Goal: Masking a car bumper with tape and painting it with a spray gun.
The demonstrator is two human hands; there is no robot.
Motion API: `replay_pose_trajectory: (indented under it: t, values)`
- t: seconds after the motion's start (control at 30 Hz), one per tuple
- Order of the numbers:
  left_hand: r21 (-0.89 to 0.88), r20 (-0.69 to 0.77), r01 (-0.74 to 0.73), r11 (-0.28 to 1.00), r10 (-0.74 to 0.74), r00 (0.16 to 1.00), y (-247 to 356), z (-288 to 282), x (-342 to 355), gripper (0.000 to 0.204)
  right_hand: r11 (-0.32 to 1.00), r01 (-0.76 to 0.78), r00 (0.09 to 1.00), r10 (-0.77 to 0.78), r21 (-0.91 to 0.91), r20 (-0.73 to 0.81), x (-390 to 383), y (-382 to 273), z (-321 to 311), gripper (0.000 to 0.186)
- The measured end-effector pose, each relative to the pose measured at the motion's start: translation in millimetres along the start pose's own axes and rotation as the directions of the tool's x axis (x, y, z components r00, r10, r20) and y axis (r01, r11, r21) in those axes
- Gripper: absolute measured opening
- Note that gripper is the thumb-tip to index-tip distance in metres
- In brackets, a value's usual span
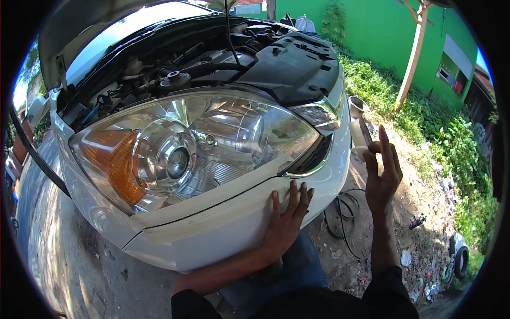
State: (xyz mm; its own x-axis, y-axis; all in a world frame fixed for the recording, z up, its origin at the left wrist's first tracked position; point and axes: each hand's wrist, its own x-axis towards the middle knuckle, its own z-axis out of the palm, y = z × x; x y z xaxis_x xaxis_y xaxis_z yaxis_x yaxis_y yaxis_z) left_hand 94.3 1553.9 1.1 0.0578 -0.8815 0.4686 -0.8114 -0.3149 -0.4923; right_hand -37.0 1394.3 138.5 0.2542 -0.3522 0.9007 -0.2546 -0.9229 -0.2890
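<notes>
The white car's headlight (223, 138) has a clear lens with an orange section at the left. A strip of pale masking tape (207, 191) runs along its lower edge, next to the bumper (175, 247). My left hand (286, 223) rests on the taped bumper just below the lamp, fingers spread. To the right of the lamp, my right hand (383, 175) is raised, its fingers pinched round a small dark and pale object that I cannot make out clearly.
The raised hood (64, 37) exposes the engine bay (212, 58). A black hose (345, 210) lies on the littered ground, near a small can (417, 220) and a tyre (461, 263). Weeds, a wooden post (410, 64) and a green wall (372, 26) are at the right.
</notes>
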Motion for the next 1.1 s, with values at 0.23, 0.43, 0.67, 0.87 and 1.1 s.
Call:
replay_pose_trajectory:
  t: [0.23, 0.43, 0.67, 0.87, 1.1]
  values:
    - [-0.112, -0.101, -0.011, 0.994, 0.000, 0.995, 17, 7, 13, 0.063, 0.922, 0.385, 0.923, -0.385, 0.030, -0.011, 161, 60, 106, 0.050]
    - [-0.091, -0.052, 0.023, 0.996, -0.028, 0.998, 13, 6, 8, 0.064, 0.897, 0.065, 0.912, -0.231, 0.437, 0.339, 165, 82, 166, 0.063]
    - [-0.095, -0.068, 0.072, 0.993, -0.079, 0.995, 21, 0, 6, 0.069, 0.910, 0.189, 0.905, -0.308, 0.369, 0.295, 164, 81, 160, 0.065]
    - [-0.275, 0.163, 0.150, 0.950, -0.107, 0.981, 21, -41, 12, 0.074, 0.965, 0.130, 0.864, -0.222, 0.226, 0.451, 165, 64, 146, 0.061]
    - [-0.582, 0.647, 0.713, 0.391, -0.307, 0.698, 7, -154, 80, 0.069, 0.990, -0.004, 0.864, -0.067, 0.139, 0.499, 168, 50, 140, 0.061]
